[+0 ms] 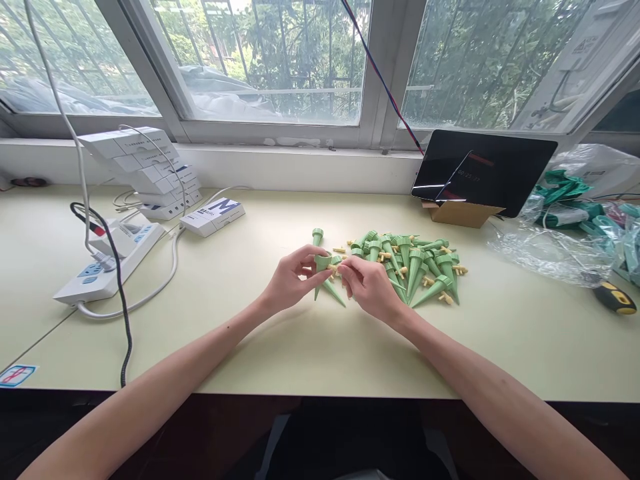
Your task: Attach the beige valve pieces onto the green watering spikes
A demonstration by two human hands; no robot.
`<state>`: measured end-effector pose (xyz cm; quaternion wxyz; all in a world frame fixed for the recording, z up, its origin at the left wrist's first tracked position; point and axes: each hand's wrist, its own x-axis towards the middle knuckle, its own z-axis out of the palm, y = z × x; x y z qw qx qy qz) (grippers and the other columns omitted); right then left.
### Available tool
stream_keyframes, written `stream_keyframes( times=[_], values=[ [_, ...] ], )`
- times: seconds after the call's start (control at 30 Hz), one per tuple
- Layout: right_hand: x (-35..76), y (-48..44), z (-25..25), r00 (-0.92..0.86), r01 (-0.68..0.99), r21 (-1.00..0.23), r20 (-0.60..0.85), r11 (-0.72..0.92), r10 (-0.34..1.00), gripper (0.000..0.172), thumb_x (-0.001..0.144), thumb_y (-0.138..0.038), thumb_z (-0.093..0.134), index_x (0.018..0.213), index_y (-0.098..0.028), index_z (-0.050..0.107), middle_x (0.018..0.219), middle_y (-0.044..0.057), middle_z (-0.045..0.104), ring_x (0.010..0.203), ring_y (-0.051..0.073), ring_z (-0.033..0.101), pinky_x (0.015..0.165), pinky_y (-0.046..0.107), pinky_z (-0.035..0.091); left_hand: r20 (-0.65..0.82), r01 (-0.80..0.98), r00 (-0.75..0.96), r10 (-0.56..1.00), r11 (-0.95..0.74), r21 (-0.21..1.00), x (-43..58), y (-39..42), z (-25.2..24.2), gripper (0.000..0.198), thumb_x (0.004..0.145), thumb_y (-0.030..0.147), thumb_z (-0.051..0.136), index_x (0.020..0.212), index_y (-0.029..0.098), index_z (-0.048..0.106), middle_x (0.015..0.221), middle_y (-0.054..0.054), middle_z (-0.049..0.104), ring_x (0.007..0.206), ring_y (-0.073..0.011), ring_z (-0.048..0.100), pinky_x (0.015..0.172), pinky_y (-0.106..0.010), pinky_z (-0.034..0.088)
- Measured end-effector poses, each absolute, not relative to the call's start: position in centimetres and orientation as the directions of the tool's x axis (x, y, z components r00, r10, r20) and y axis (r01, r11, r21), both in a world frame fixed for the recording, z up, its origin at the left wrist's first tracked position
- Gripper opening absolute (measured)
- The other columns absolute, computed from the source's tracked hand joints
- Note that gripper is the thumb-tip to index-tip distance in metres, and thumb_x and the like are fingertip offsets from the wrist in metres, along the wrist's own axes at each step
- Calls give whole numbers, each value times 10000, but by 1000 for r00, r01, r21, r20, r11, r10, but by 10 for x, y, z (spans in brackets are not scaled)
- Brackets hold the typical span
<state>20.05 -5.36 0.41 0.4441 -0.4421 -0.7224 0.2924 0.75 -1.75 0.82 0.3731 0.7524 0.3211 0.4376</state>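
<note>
Between the fingers of my left hand (291, 277) is a green plastic watering spike (323, 263), its pointed end downward. My right hand (369, 283) pinches a small yellow valve (333, 269) against the side of that spike's head; whether it sits fully in is hidden by the fingertips. Just behind my left hand another green spike (317, 235) shows its ribbed cap, and the tip of a spike (334, 293) pokes out below the fingers. To the right of my right hand lies a heap of green spikes (415, 267), with loose yellow valves (445, 298) among them.
A tablet (480, 170) leans on a cardboard box (463, 213) at the back. Plastic bags (565, 247) and a yellow-black tool handle (615, 298) lie far right. Left are stacked white boxes (145, 167), a single box (214, 217), a power strip (110, 267) and a black cable (120, 293).
</note>
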Motion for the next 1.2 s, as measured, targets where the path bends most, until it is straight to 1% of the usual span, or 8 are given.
stream_keyframes(
  times=[0.13, 0.27, 0.37, 0.53, 0.67, 0.93, 1.1, 1.2],
  values=[
    [201, -53, 4, -212, 382, -811, 390, 443, 896, 327, 1001, -387, 440, 763, -197, 559, 665, 5, 595, 561, 119, 525, 589, 242, 412, 405, 139, 419, 813, -498, 856, 8, -17, 8, 288, 822, 371, 744, 1010, 194, 618, 715, 8, 603, 650, -121, 572, 625, -262, 533],
    [200, -53, 3, -181, 353, -810, 431, 468, 884, 200, 960, -367, 532, 915, -190, 614, 797, 37, 648, 633, 140, 575, 601, 262, 450, 378, 104, 412, 829, -456, 884, 9, -17, 11, 293, 813, 371, 756, 987, 189, 607, 683, 19, 585, 587, -96, 522, 565, -232, 496],
    [199, -53, 2, -174, 338, -813, 441, 474, 880, 165, 933, -347, 576, 960, -189, 617, 860, 57, 665, 686, 158, 604, 611, 276, 476, 355, 92, 404, 843, -423, 901, 9, -18, 13, 284, 807, 353, 765, 971, 192, 599, 678, 26, 577, 548, -77, 482, 531, -214, 471],
    [199, -52, 2, -177, 339, -817, 432, 467, 884, 139, 938, -328, 565, 921, -196, 603, 820, 49, 662, 682, 165, 605, 613, 282, 473, 380, 112, 413, 828, -461, 880, 9, -17, 10, 272, 817, 339, 756, 990, 193, 605, 709, 9, 594, 612, -105, 539, 587, -243, 507],
    [200, -52, 2, -208, 362, -803, 425, 473, 881, 195, 970, -337, 510, 861, -196, 590, 730, 23, 624, 603, 141, 548, 594, 269, 434, 407, 162, 420, 811, -508, 846, 7, -16, 7, 268, 833, 345, 735, 1021, 197, 615, 751, -6, 605, 681, -129, 582, 639, -269, 544],
    [202, -51, 1, -285, 420, -762, 405, 493, 869, 330, 1020, -341, 381, 743, -209, 503, 537, -34, 496, 505, 126, 450, 591, 268, 382, 431, 188, 436, 790, -548, 815, 8, -18, 8, 264, 833, 376, 726, 1004, 202, 625, 724, 18, 567, 632, -105, 544, 607, -251, 546],
    [201, -52, 1, -273, 417, -767, 407, 488, 872, 397, 1029, -391, 368, 685, -214, 459, 551, -21, 509, 511, 123, 452, 583, 266, 381, 404, 184, 446, 799, -524, 832, 7, -17, 6, 272, 840, 365, 723, 1027, 197, 619, 729, 7, 587, 665, -119, 569, 642, -269, 554],
    [200, -53, 2, -236, 405, -778, 419, 480, 877, 370, 1016, -417, 407, 736, -203, 522, 647, 5, 577, 553, 126, 498, 580, 259, 396, 394, 153, 436, 809, -498, 854, 7, -17, 7, 288, 833, 375, 732, 1023, 196, 609, 710, 11, 591, 645, -118, 561, 630, -265, 544]
  ],
)
